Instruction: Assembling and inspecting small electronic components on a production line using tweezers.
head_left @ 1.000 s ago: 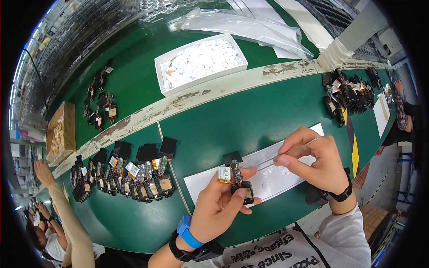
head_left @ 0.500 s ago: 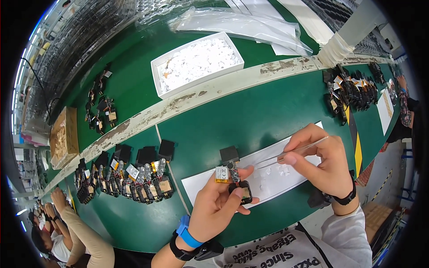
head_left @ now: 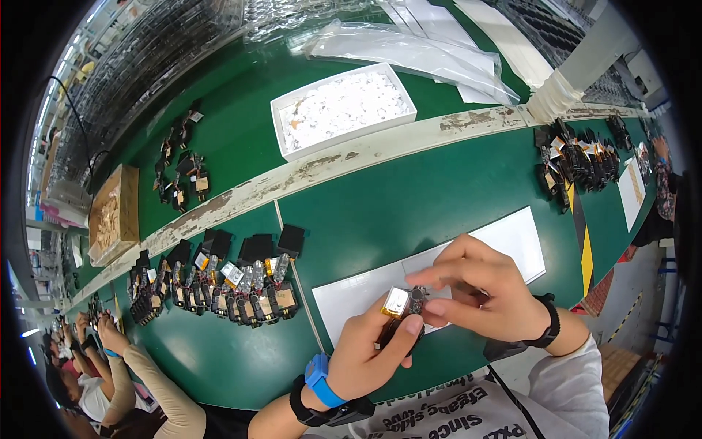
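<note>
My left hand (head_left: 376,351) is closed around a small electronic assembly, its thumb pressed over the front. A silver battery (head_left: 396,301) with an amber edge and a small circuit board (head_left: 417,300) show above the thumb; the lower housing is mostly hidden by the fingers. My right hand (head_left: 486,300) is curled against the right side of the assembly, index finger and thumb at the circuit board. Something dark shows between its fingers, too covered to name. Tweezers are not visible. Under both hands lies a white sheet (head_left: 515,238).
A row of similar assemblies (head_left: 234,293) lies left, another cluster (head_left: 581,157) far right. Beyond the worn ledge (head_left: 351,155) are a white box (head_left: 278,121) of paper scraps, a cardboard box (head_left: 130,208), plastic bags (head_left: 409,55) and more assemblies (head_left: 179,175). Co-workers' arms (head_left: 157,380) show at lower left.
My right hand has moved left and down to the assembly; the tweezers it held are no longer visible. The battery has tilted in my left hand, and the black panel above it is out of sight.
</note>
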{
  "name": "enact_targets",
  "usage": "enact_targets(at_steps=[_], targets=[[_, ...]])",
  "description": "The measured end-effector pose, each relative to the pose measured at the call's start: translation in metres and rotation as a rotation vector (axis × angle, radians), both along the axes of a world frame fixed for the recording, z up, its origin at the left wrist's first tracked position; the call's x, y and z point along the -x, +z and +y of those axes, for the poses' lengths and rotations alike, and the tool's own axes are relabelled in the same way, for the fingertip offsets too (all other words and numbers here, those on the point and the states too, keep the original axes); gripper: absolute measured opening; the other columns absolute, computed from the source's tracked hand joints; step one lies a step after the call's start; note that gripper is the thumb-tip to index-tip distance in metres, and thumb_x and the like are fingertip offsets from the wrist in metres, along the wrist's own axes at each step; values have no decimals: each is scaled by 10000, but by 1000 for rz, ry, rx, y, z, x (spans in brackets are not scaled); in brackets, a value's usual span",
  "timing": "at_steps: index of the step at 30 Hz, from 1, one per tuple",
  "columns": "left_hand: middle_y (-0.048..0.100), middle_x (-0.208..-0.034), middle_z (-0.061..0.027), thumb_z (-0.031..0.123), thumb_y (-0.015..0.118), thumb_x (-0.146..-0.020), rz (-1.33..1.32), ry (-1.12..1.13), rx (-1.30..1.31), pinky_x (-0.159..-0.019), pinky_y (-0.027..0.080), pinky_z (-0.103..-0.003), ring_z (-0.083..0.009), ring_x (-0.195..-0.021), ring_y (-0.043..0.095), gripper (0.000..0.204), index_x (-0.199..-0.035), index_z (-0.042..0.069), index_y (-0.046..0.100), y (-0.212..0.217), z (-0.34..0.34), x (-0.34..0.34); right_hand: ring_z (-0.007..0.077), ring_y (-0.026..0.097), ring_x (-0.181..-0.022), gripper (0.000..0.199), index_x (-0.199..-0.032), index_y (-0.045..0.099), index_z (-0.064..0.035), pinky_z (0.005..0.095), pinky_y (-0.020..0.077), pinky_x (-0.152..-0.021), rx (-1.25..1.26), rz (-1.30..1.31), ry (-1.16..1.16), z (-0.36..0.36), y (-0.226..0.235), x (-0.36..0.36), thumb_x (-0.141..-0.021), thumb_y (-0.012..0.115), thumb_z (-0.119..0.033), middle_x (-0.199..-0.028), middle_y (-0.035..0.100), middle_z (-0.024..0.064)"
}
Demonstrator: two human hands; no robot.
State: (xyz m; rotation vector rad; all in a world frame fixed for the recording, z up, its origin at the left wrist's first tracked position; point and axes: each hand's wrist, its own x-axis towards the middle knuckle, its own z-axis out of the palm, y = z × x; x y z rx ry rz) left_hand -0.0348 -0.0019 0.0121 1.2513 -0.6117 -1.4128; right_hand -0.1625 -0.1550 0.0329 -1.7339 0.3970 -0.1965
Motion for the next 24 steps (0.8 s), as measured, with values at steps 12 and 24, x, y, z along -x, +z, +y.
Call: enact_targets(at_steps=[12, 24], targets=[[596, -675, -37, 220, 491, -954, -280, 110, -99, -468, 424, -252, -89, -481, 525, 192, -973, 65, 602, -6, 7, 2, 174, 576, -665, 234, -841, 701, -83, 273, 458, -525, 651, -270, -48, 10, -15, -6, -627, 761, -7, -808, 601, 52], [539, -762, -53, 151, 476, -942, 22, 250, 254, -327, 373, -210, -89, -400, 463, 142, -975, 13, 475, -33, -3, 9, 207, 600, -725, 192, -999, 665, -5, 277, 430, -535, 651, -335, 103, 21, 4, -2, -818, 634, 51, -966, 637, 137]])
